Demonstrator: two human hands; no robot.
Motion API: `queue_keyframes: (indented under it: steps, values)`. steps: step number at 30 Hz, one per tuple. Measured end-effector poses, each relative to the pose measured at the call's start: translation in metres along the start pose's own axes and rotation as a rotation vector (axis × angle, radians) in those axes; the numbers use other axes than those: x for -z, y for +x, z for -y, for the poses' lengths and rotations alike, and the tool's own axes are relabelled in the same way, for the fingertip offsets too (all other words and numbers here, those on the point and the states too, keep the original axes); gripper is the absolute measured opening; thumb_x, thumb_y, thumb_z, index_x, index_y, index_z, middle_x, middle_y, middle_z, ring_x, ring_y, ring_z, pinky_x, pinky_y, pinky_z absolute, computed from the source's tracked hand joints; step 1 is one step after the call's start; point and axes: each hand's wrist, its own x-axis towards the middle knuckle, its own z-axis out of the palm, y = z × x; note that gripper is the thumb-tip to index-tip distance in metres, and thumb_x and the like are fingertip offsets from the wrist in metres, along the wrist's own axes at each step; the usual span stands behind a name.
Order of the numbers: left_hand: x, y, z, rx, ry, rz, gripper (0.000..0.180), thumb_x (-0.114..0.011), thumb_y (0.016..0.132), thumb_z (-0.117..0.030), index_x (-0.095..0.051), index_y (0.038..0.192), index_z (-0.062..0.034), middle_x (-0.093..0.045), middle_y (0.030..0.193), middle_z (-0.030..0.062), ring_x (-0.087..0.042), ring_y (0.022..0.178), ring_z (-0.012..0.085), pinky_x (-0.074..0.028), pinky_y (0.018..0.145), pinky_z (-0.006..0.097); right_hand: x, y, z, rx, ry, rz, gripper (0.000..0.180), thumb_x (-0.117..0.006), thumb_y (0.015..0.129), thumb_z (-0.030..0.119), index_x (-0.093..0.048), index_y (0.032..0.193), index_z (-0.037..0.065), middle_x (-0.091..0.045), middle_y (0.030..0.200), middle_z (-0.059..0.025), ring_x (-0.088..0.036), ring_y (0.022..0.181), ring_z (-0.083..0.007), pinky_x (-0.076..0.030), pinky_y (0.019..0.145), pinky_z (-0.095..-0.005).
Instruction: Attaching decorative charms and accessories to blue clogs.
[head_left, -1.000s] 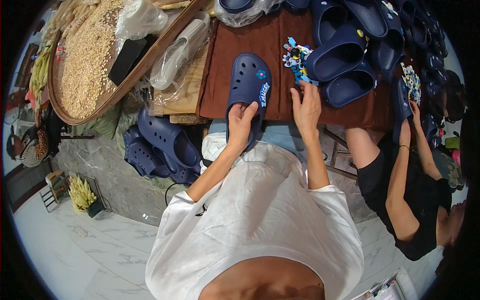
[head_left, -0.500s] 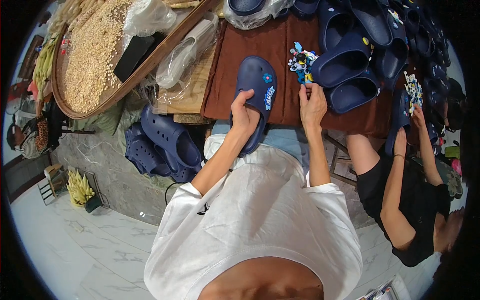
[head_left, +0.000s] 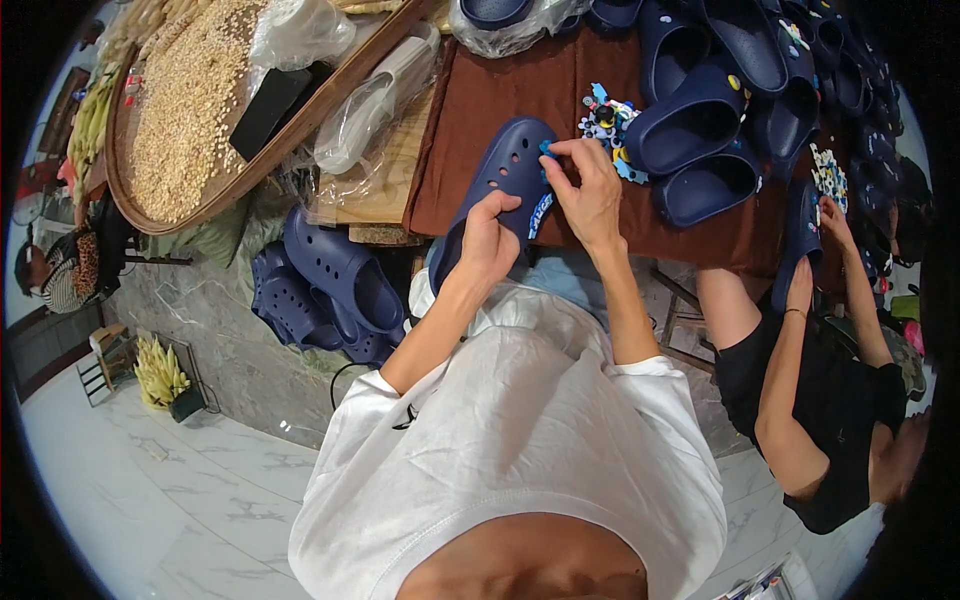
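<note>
My left hand [head_left: 487, 240] grips a navy blue clog [head_left: 510, 165] by its side, thumb on top, with the holed toe pointing away from me. A blue and white lettered shoe charm [head_left: 540, 216] sits on the clog's right side. Closer to the toe, the thumb and forefinger of my right hand [head_left: 590, 195] are pinched at a small blue shoe charm [head_left: 546, 148], mostly covered by the fingertips. Just beyond that hand lies a pile of colourful charms [head_left: 608, 122] on the brown cloth [head_left: 480, 90].
Several navy clogs [head_left: 690, 130] crowd the table's right side. A co-worker's hands [head_left: 800, 285] hold another clog by a second charm pile [head_left: 828, 175]. At left are a woven tray [head_left: 190, 222] of pale kernels, a wrapped light clog [head_left: 365, 115] and hanging navy clogs [head_left: 340, 265].
My right hand has moved left from the charm pile to the clog's right side. My left hand has tilted the clog, its heel end swinging left.
</note>
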Motion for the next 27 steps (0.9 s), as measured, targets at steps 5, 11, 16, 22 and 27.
queue_keyframes:
  steps: [5, 11, 16, 22, 27]
  values:
    - [-0.003, -0.005, -0.001, 0.001, 0.024, -0.02, 0.035, -0.051, 0.08, 0.004, -0.057, 0.114, 0.0042, -0.064, 0.11, 0.0136, -0.064, 0.102, 0.0258, -0.052, 0.094, 0.038, 0.001, -0.005, -0.001, -0.145, 0.171, 0.052, 0.015, -0.074, 0.085, 0.014, -0.066, 0.092, 0.004, -0.063, 0.092, -0.0087, -0.064, 0.082, -0.0226, -0.05, 0.072, -0.0334]
    - [-0.002, -0.016, -0.002, -0.006, 0.15, -0.079, 0.031, -0.052, 0.078, 0.006, -0.059, 0.107, 0.0022, -0.064, 0.104, 0.01, -0.064, 0.096, 0.0214, -0.052, 0.09, 0.034, 0.003, -0.005, -0.021, -0.45, 0.617, 0.178, 0.03, -0.078, 0.084, 0.016, -0.064, 0.107, 0.002, -0.063, 0.104, -0.0056, -0.063, 0.095, -0.014, -0.052, 0.081, -0.0289]
    - [0.004, -0.025, -0.008, 0.004, 0.304, -0.075, 0.037, -0.053, 0.074, 0.001, -0.058, 0.11, 0.0036, -0.064, 0.107, 0.0128, -0.063, 0.097, 0.0247, -0.051, 0.09, 0.036, 0.011, -0.003, -0.029, -0.527, 0.752, 0.292, 0.056, -0.081, 0.082, 0.019, -0.053, 0.128, 0.001, -0.061, 0.119, -0.0103, -0.058, 0.111, -0.0185, -0.05, 0.092, -0.0328]
    - [0.01, -0.029, -0.017, 0.073, 0.309, -0.055, 0.029, -0.057, 0.072, 0.002, -0.06, 0.101, 0.0011, -0.062, 0.098, 0.0085, -0.061, 0.088, 0.0188, -0.05, 0.083, 0.032, 0.02, -0.003, -0.022, -0.631, 0.965, 0.44, 0.065, -0.082, 0.081, 0.018, -0.049, 0.134, 0.002, -0.059, 0.124, -0.0119, -0.055, 0.117, -0.0199, -0.044, 0.101, -0.0331]
    - [0.021, -0.029, -0.016, 0.046, 0.457, -0.052, 0.031, -0.059, 0.07, 0.002, -0.06, 0.1, 0.001, -0.061, 0.095, 0.0068, -0.06, 0.084, 0.0176, -0.05, 0.08, 0.031, 0.02, -0.005, -0.023, -0.586, 0.982, 0.427, 0.065, -0.082, 0.081, 0.019, -0.048, 0.134, 0.002, -0.059, 0.123, -0.0117, -0.055, 0.117, -0.0196, -0.043, 0.102, -0.0325]
